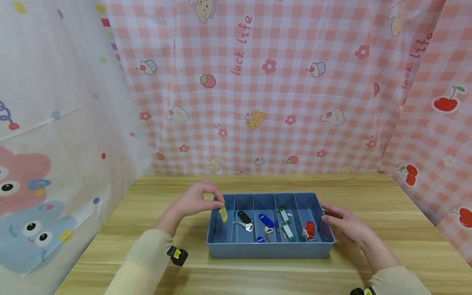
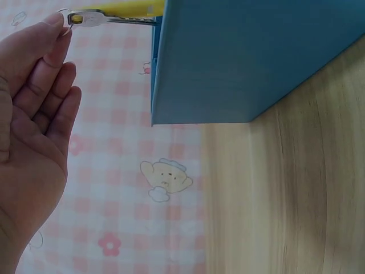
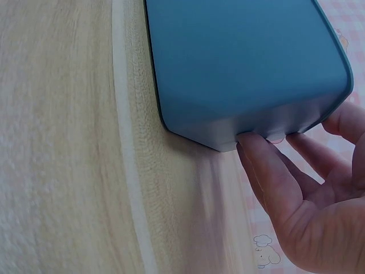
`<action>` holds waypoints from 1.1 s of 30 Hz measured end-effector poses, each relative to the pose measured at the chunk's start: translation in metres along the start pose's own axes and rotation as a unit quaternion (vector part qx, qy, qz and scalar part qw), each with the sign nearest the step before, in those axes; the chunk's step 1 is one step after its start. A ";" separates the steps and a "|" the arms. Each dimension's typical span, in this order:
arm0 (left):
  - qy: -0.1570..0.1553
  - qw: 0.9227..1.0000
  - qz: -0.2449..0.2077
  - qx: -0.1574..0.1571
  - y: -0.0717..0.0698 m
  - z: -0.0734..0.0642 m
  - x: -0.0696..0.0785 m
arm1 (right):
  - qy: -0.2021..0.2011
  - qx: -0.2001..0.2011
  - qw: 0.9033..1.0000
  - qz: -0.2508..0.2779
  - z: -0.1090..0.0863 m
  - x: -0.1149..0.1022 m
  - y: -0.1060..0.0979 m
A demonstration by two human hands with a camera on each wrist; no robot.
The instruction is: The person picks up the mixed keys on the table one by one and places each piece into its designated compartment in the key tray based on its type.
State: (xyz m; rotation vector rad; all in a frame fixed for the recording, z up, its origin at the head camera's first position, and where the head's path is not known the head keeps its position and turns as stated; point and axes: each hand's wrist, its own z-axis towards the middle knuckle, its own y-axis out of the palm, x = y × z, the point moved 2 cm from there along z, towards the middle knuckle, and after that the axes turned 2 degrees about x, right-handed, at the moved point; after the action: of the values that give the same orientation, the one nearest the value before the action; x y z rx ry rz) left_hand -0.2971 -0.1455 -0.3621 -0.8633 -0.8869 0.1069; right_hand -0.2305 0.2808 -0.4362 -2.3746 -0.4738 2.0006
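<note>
A blue-grey divided box (image 1: 269,250) stands on the table, its long side toward me. Over its leftmost compartment, my left hand (image 1: 200,199) pinches the metal ring of a yellow key tag (image 1: 223,214) between thumb and fingers. The tag hangs down, and a silver key (image 2: 88,18) shows beside it in the left wrist view. At the box's right end is my right hand (image 1: 344,223). It holds that end, thumb at the rim and fingers (image 3: 268,165) against the outer wall.
Other compartments hold a black key tag (image 1: 243,217) with a key, blue key tags (image 1: 266,221), green key tags (image 1: 288,232) and a red key tag (image 1: 310,228). Behind the wooden table (image 1: 236,276) hangs a pink checked cloth (image 1: 236,98); a white printed cloth (image 1: 73,102) hangs at left.
</note>
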 end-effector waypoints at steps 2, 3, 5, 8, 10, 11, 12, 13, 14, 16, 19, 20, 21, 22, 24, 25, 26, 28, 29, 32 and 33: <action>-0.002 1.000 0.001 -0.005 0.001 0.001 0.000 | 0.001 0.001 1.000 0.000 0.000 0.000 0.000; -0.002 1.000 0.002 -0.007 0.002 0.002 0.000 | 0.001 0.002 1.000 -0.002 0.000 0.000 0.000; -0.006 1.000 0.002 -0.012 0.002 0.003 0.000 | 0.001 0.004 1.000 -0.006 0.000 0.000 0.000; -0.008 1.000 0.004 -0.018 0.004 0.004 -0.002 | 0.002 0.006 1.000 -0.006 0.000 0.000 0.000; -0.009 1.000 0.005 -0.021 0.005 0.004 -0.003 | 0.004 0.007 1.000 -0.006 0.000 -0.001 0.000; -0.009 1.000 0.005 -0.022 0.005 0.004 -0.004 | 0.005 0.008 1.000 -0.007 0.000 -0.001 0.000; -0.010 1.000 0.005 -0.023 0.006 0.004 -0.004 | 0.005 0.008 1.000 -0.008 0.000 -0.001 0.000; -0.012 1.000 0.003 -0.025 0.006 0.004 -0.005 | 0.005 0.007 1.000 -0.005 0.000 -0.001 0.000; -0.015 1.000 0.002 -0.027 0.006 0.004 -0.006 | 0.004 0.005 1.000 -0.002 0.000 -0.001 0.000; -0.020 0.999 0.000 -0.031 0.007 0.003 -0.007 | 0.001 0.002 1.000 0.005 0.000 -0.001 0.001; -0.030 0.999 -0.001 -0.035 0.008 0.003 -0.010 | -0.003 -0.004 1.000 0.020 0.000 0.000 0.001; -0.032 0.999 -0.001 -0.036 0.008 0.002 -0.010 | -0.005 -0.005 1.000 0.021 0.000 0.001 0.001; -0.035 0.999 -0.002 -0.037 0.008 0.002 -0.011 | -0.006 -0.006 1.000 0.022 0.000 0.001 0.001; -0.038 0.999 -0.002 -0.037 0.008 0.002 -0.012 | -0.006 -0.006 1.000 0.022 0.000 0.001 0.001; -0.043 0.998 -0.005 -0.039 0.009 0.001 -0.013 | -0.006 -0.006 1.000 0.021 0.000 0.001 0.001; -0.046 0.998 -0.006 -0.039 0.009 0.001 -0.013 | -0.005 -0.006 1.000 0.020 0.001 0.001 0.001; -0.048 0.998 -0.007 -0.039 0.010 0.001 -0.014 | -0.004 -0.007 1.000 0.020 0.001 0.001 0.001; -0.054 0.998 -0.005 -0.038 0.011 0.001 -0.016 | -0.002 -0.006 1.000 0.018 0.001 0.002 0.000; -0.056 0.998 -0.002 -0.038 0.011 0.001 -0.017 | -0.001 -0.005 1.000 0.016 0.001 0.002 0.000; -0.056 0.998 0.001 -0.033 0.012 0.000 -0.020 | 0.000 -0.004 1.000 0.013 0.001 0.002 0.000; -0.054 0.998 0.002 -0.030 0.012 -0.001 -0.020 | 0.000 -0.004 1.000 0.013 0.001 0.002 0.000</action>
State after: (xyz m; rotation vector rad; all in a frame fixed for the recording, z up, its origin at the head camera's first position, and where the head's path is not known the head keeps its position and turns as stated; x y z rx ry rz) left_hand -0.3069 -0.1466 -0.3832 -0.9223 -0.9932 0.1315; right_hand -0.2313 0.2813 -0.4382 -2.3965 -0.4541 2.0136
